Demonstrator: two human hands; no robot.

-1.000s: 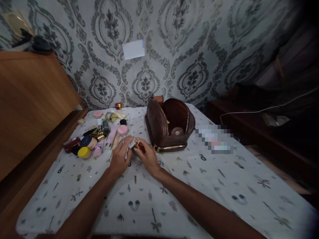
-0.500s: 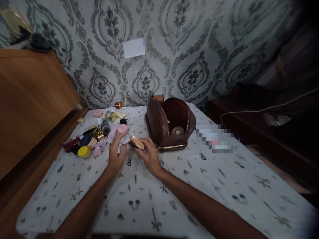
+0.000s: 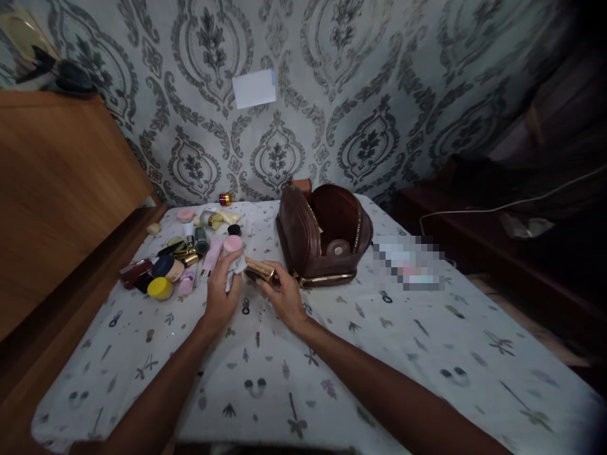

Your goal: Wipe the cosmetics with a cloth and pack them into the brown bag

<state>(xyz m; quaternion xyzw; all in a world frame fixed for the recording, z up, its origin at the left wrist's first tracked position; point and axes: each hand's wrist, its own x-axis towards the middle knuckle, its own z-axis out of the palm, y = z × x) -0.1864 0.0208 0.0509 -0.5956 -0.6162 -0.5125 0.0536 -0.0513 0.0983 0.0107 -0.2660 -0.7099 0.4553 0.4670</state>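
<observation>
My left hand (image 3: 222,289) is closed on a crumpled pale cloth (image 3: 236,268), close to a pink round jar (image 3: 232,244). Pinched in my right hand (image 3: 284,296) is a small gold-and-dark cosmetic item (image 3: 259,270), its far end pointing toward the cloth. A brown leather bag (image 3: 303,243) stands unzipped just beyond my right hand, its dark inside showing. Left of my hands lies a group of cosmetics, among them a yellow-lidded jar (image 3: 160,289), a dark-blue-lidded jar (image 3: 167,268) and a lilac tube (image 3: 213,254).
A patterned white cloth (image 3: 265,404) covers the table. At the back is a small red-and-gold jar (image 3: 224,200). A blurred-out flat object (image 3: 410,262) lies right of the bag. A wooden cabinet (image 3: 61,202) borders the left side, and a cable (image 3: 512,205) runs at right.
The item in my right hand has turned a little, showing a shinier gold side. Both hands stay in nearly the same place.
</observation>
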